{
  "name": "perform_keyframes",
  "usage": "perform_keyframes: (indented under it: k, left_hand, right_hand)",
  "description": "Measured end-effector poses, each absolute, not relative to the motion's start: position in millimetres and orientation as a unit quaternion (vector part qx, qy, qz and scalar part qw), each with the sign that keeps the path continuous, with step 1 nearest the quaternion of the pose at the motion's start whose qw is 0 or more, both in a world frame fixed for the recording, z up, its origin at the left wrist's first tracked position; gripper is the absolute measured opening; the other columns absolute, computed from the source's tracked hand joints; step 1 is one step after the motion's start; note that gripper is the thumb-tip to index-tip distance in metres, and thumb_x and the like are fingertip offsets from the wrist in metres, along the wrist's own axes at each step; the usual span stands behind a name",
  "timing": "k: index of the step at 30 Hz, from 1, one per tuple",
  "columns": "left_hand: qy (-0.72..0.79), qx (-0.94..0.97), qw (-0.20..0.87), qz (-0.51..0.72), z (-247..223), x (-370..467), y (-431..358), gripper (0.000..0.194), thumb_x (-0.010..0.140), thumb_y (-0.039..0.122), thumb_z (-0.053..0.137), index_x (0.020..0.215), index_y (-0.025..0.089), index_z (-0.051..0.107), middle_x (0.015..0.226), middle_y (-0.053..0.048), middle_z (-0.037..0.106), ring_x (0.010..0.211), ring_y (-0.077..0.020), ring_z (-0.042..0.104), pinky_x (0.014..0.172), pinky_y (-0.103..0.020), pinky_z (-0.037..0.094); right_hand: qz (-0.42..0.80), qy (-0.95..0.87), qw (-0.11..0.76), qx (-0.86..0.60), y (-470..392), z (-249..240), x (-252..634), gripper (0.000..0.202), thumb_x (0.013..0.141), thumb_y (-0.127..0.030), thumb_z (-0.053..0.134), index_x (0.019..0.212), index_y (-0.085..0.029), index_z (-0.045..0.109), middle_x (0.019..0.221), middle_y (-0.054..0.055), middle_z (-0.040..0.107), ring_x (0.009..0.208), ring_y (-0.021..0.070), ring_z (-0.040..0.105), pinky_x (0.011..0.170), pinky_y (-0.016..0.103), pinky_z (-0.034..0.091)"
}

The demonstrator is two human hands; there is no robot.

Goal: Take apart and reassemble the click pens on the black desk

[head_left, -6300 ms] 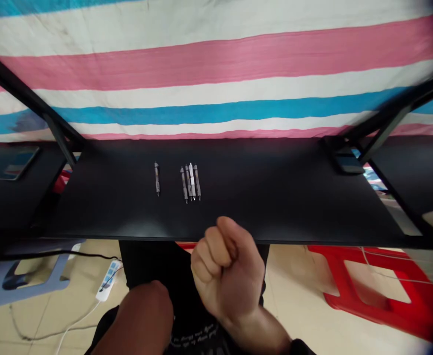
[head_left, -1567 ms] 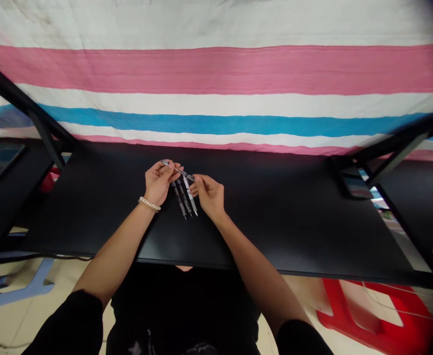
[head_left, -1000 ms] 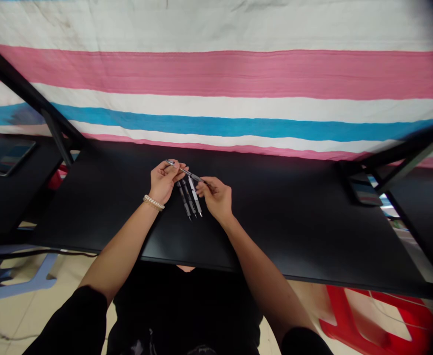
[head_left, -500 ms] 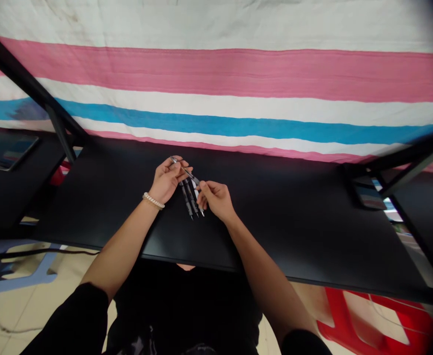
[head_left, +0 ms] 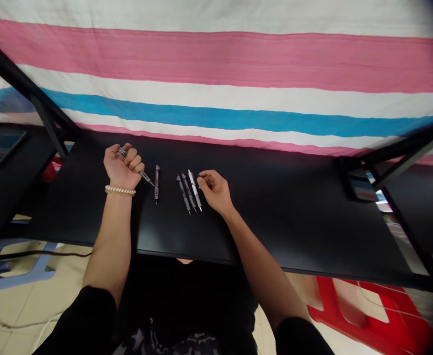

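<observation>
My left hand is closed around a grey pen, whose tip end sticks out below the fingers toward the right; its other end shows between thumb and forefinger. Just right of that hand, a dark pen lies by itself on the black table. Farther right, two dark pens and a white pen lie side by side, slightly slanted. Beside the white pen rests my right hand, its fingers loosely curled and apart from the thumb, with nothing seen in it.
Black metal frames rise at both ends of the table. Behind it hangs a striped cloth. A dark flat device lies on the neighbouring table at left. Below stand a red stool and a blue stool.
My hands have moved apart. The left hand has carried the grey pen leftward and turned palm up; the right hand has let go of it. The lone dark pen now shows.
</observation>
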State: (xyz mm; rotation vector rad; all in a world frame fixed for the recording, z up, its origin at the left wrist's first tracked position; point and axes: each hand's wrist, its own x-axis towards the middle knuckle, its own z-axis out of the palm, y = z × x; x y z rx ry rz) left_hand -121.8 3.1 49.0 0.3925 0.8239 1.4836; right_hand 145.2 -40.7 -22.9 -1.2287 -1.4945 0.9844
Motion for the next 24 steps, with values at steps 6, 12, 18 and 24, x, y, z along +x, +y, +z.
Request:
perform_keyframes:
  k: [6, 12, 18, 24]
  left_hand:
    - [0.525, 0.246, 0.55, 0.6, 16.5, -110.7, 18.0, 0.023, 0.085, 0.047, 0.059, 0.084, 0.025, 0.052, 0.052, 0.005, 0.045, 0.038, -0.0096, 0.036, 0.039, -0.023, 0.023]
    - [0.645, 0.446, 0.304, 0.542, -16.0, -109.2, 22.1, 0.026, 0.065, 0.02, 0.081, 0.084, 0.017, 0.064, 0.083, -0.007, 0.064, 0.074, -0.0185, 0.059, 0.074, -0.03, 0.047]
    - [0.665, 0.489, 0.251, 0.506, -11.8, -106.1, 19.9, 0.016, 0.075, 0.022, 0.076, 0.087, 0.018, 0.066, 0.088, -0.006, 0.066, 0.075, -0.0176, 0.061, 0.079, -0.032, 0.049]
    - [0.498, 0.47, 0.482, 0.547, 8.1, -71.8, 3.2, 0.033, 0.077, 0.039, 0.08, 0.097, 0.014, 0.071, 0.091, -0.012, 0.073, 0.081, -0.0201, 0.071, 0.078, -0.032, 0.056]
  right_hand:
    - [0.369, -0.77, 0.289, -0.433, -48.5, -8.0, 160.9, 0.017, 0.079, -0.02, 0.066, 0.094, -0.02, 0.059, 0.058, -0.01, 0.043, 0.049, 0.0067, 0.039, 0.055, 0.021, 0.032]
    - [0.277, -0.826, 0.249, -0.423, -52.0, -2.5, 159.6, 0.018, 0.076, -0.009, 0.055, 0.084, -0.019, 0.067, 0.063, -0.004, 0.052, 0.058, 0.0101, 0.048, 0.062, 0.024, 0.036]
    - [0.25, -0.807, 0.278, -0.456, -51.3, -7.0, 162.0, 0.005, 0.081, -0.018, 0.061, 0.083, -0.019, 0.065, 0.066, -0.002, 0.053, 0.058, 0.0106, 0.048, 0.061, 0.027, 0.039]
    - [0.486, -0.618, 0.456, -0.416, -55.3, -9.3, 147.8, 0.024, 0.087, -0.039, 0.065, 0.102, -0.022, 0.057, 0.073, -0.003, 0.061, 0.059, 0.0115, 0.059, 0.053, 0.025, 0.049]
